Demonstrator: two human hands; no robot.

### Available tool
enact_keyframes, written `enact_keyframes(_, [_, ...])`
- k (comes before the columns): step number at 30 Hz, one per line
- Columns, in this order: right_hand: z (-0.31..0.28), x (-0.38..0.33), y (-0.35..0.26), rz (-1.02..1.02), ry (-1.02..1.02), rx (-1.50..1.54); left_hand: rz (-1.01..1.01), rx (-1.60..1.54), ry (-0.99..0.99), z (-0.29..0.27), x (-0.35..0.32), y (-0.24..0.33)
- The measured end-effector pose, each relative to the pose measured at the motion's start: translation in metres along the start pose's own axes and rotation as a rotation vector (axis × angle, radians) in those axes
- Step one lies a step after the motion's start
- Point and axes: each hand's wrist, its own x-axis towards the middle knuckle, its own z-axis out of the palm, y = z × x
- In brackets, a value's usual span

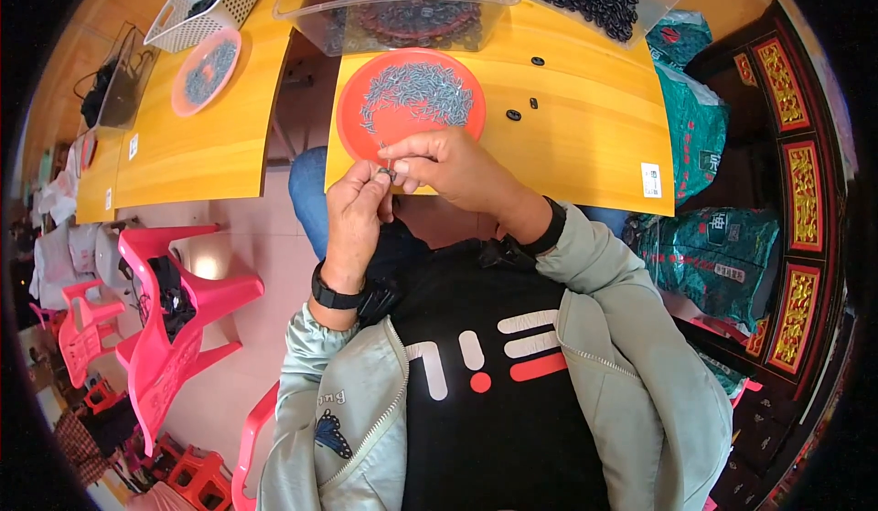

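Observation:
My left hand (355,207) is closed in a pinch at the table's near edge, holding a small black plastic part (388,174) by its fingertips. Just above it, the thumb and fingers of my right hand (446,165) pinch a thin grey screw (388,158), upright against the black part. Both hands meet over the near rim of a red round plate (400,127). Many loose grey screws (425,90) lie on that plate, mostly toward its far side. Fingers partly hide the black part.
Clear plastic bins (311,19) of black oval parts stand at the back. A few black pieces (514,115) lie right of the plate. Farther left are another plate (236,58) of screws and a white basket (165,22). Pink chairs (178,319) stand left, green sacks (709,255) right.

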Motion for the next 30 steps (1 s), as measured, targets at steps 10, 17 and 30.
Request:
enact_keyframes(10, [-0.001, 0.0, -0.003, -0.063, 0.027, -0.011, 0.015, -0.035, -0.01, 0.0, 0.0, -0.001])
enact_keyframes(17, [0.003, -0.001, -0.001, -0.073, 0.059, -0.078, 0.008, 0.026, -0.012, 0.0, -0.001, -0.003])
enact_keyframes(30, [0.006, -0.005, 0.001, -0.127, 0.164, 0.009, -0.004, -0.096, -0.031, 0.002, 0.001, -0.004])
